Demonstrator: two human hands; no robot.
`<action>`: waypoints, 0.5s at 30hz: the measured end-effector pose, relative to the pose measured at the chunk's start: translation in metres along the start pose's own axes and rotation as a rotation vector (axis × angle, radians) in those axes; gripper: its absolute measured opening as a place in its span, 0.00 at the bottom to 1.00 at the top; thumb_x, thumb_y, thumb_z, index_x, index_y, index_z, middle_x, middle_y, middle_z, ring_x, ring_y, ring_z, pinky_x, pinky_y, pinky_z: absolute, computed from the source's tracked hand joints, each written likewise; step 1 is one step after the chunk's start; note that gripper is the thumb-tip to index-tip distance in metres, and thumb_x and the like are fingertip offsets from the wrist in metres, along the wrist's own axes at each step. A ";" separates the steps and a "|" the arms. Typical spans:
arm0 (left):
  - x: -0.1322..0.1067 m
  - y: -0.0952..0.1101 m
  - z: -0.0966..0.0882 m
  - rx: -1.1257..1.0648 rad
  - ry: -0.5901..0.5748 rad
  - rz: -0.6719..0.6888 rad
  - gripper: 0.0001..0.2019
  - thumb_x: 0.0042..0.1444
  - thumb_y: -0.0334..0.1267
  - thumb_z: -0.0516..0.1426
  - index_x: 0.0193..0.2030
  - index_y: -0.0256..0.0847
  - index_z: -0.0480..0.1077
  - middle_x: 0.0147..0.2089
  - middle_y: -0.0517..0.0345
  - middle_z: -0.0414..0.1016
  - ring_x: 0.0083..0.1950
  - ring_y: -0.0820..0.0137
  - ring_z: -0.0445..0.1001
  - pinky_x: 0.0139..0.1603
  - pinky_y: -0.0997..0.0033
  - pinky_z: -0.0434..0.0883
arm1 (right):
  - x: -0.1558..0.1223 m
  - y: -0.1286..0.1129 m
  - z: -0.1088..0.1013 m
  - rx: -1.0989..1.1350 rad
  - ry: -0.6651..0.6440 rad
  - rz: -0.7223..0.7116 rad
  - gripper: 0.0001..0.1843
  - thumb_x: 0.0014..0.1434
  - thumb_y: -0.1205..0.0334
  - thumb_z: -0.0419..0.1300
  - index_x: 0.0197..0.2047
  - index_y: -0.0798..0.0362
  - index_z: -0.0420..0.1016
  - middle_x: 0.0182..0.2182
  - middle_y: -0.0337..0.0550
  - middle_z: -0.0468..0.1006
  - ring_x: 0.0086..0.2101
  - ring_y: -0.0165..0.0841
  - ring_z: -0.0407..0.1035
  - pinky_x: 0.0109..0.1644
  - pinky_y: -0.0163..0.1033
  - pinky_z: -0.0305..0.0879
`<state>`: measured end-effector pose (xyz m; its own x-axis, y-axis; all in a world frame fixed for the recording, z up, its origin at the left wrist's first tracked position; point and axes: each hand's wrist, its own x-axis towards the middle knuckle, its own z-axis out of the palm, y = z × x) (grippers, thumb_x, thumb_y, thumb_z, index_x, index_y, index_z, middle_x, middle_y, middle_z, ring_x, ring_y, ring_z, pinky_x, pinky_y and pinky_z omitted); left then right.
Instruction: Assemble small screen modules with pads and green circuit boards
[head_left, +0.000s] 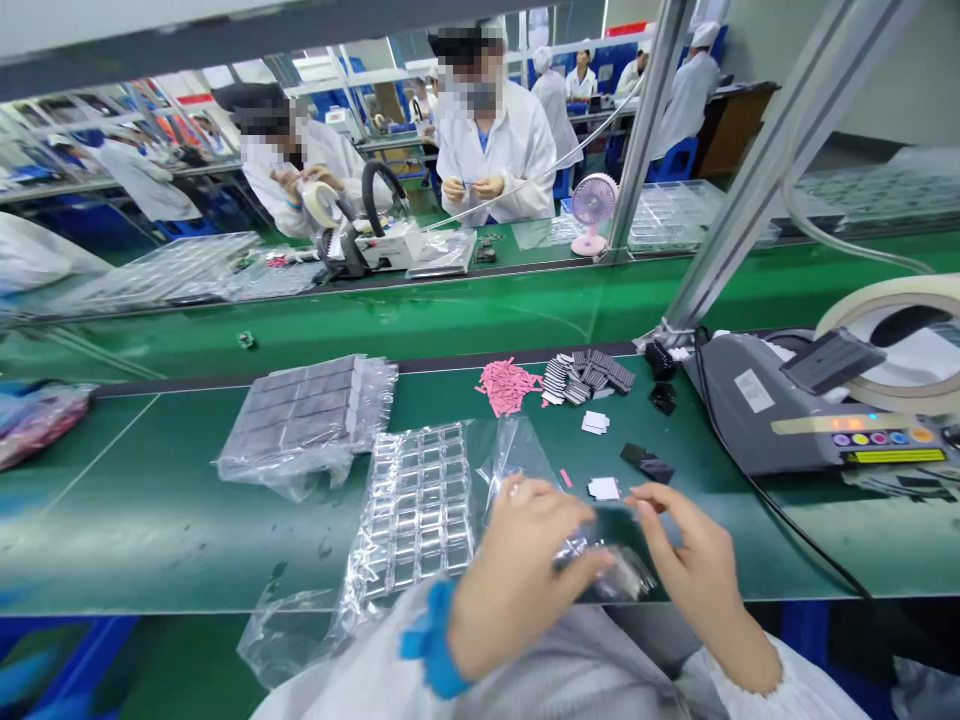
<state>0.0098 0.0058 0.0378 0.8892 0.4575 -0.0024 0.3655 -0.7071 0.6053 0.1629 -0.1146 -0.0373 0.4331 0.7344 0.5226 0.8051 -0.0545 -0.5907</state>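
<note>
Head view, lower centre: how many hands?

"Two. The left hand has its thumb apart from its fingers, in front of one clear plastic sheet; its underside is hidden, so I can't tell whether it grips anything."

"And the right hand?"

"Thumb and forefinger tips close together, right of centre. Whether they pinch something, I can't tell."

"What's near them?"

"Two small lots of white pieces: the lower white lot just beside the right fingertips, the upper white lot above it in the frame."

"Strips?"

"One pink heap at centre, one loose pink strip below it."

"Trays?"

"One clear tray, lower centre, and one plastic-wrapped stack left of it."
</note>
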 end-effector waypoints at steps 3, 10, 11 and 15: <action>-0.031 -0.031 -0.037 0.212 0.121 -0.125 0.09 0.59 0.40 0.51 0.33 0.41 0.70 0.33 0.57 0.76 0.37 0.67 0.71 0.43 0.61 0.68 | 0.000 -0.030 0.019 0.116 -0.199 -0.138 0.09 0.65 0.66 0.48 0.41 0.52 0.68 0.35 0.42 0.78 0.36 0.31 0.73 0.40 0.34 0.69; -0.085 -0.090 0.008 0.388 0.120 -0.252 0.11 0.54 0.23 0.51 0.35 0.38 0.73 0.43 0.47 0.76 0.46 0.56 0.69 0.50 0.43 0.61 | -0.007 -0.073 0.078 0.203 -0.576 -0.499 0.15 0.63 0.67 0.49 0.52 0.47 0.67 0.53 0.37 0.72 0.55 0.32 0.61 0.61 0.45 0.56; -0.090 -0.091 0.016 0.395 0.127 -0.264 0.11 0.55 0.24 0.51 0.36 0.37 0.73 0.45 0.46 0.76 0.48 0.55 0.68 0.52 0.42 0.60 | -0.011 -0.071 0.086 0.185 -0.591 -0.513 0.14 0.63 0.66 0.51 0.51 0.47 0.68 0.52 0.38 0.73 0.55 0.34 0.62 0.61 0.48 0.55; -0.100 -0.090 0.031 0.365 0.113 -0.290 0.07 0.58 0.34 0.53 0.35 0.39 0.73 0.46 0.50 0.76 0.51 0.55 0.67 0.55 0.40 0.55 | -0.027 -0.055 0.109 0.124 -0.587 -0.511 0.11 0.62 0.69 0.53 0.44 0.49 0.74 0.43 0.40 0.79 0.49 0.38 0.68 0.59 0.53 0.55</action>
<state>-0.1038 0.0067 -0.0412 0.7082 0.7053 -0.0306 0.6848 -0.6757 0.2731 0.0628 -0.0575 -0.0855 -0.2911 0.8870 0.3585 0.7805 0.4369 -0.4472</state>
